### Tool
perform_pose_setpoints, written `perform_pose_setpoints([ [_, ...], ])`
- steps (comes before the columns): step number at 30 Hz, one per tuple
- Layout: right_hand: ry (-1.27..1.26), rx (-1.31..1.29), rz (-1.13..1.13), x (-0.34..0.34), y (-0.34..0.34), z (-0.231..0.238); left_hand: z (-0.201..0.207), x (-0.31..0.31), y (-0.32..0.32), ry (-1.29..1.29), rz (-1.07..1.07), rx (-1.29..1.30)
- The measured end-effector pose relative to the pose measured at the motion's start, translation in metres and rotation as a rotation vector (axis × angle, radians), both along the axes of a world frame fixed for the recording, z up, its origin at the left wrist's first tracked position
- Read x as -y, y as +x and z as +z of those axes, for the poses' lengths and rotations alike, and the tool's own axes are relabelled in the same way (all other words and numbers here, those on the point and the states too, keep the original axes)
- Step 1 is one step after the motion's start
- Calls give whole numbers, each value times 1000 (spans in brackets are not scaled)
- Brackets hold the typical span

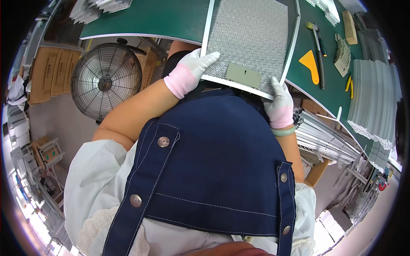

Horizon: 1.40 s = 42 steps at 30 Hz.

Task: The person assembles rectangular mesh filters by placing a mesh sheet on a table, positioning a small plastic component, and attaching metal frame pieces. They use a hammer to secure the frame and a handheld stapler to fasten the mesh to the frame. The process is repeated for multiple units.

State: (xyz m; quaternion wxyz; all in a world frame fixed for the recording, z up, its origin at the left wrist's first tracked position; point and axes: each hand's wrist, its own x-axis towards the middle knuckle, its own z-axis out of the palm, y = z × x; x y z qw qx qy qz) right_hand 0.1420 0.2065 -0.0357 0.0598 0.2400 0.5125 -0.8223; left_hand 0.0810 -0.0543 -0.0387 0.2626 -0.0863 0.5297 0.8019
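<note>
A rectangular mesh filter panel [252, 34] of silvery metal mesh in a thin white frame lies partly over the near edge of the green table. Near the panel's front edge, a flat grey-green plate [243, 75] rests on the mesh. My left hand [192, 70], in a white glove with a pink cuff, grips the near left corner, thumb on top and fingers hidden below. At the near right corner my right hand [279, 102], gloved the same way, holds the frame with its thumb over the rim.
Right on the green table [149, 19] lie a yellow scraper [310, 66], a hammer [317, 47], yellow-handled pliers [349, 86] and a wooden block [349, 27]. Stacked pleated mesh [371, 102] covers the far right. A floor fan [106, 81] stands left, beside cardboard boxes [51, 74].
</note>
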Motion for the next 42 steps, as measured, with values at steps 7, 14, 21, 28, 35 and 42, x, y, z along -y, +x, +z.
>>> perform_pose_setpoints([
  [7, 142, -56, 169, -12, 1, -2, -11, 16, -2, -73, -158, -289],
  [14, 150, -37, 397, -26, 1, 2, -1, 14, -3, -459, -85, -279],
  [21, 341, -164, 162, -16, -2, 9, 1, 23, -10, -200, -281, -297],
  [28, -2, -116, 344, -21, -3, 18, 20, 22, -19, -65, -242, -302],
  [35, 22, -127, 377, -26, 1, 15, 35, 17, -31, -414, -259, -383],
  [42, 164, -143, 213, -31, -13, 6, 32, 18, -37, -376, -319, -322],
])
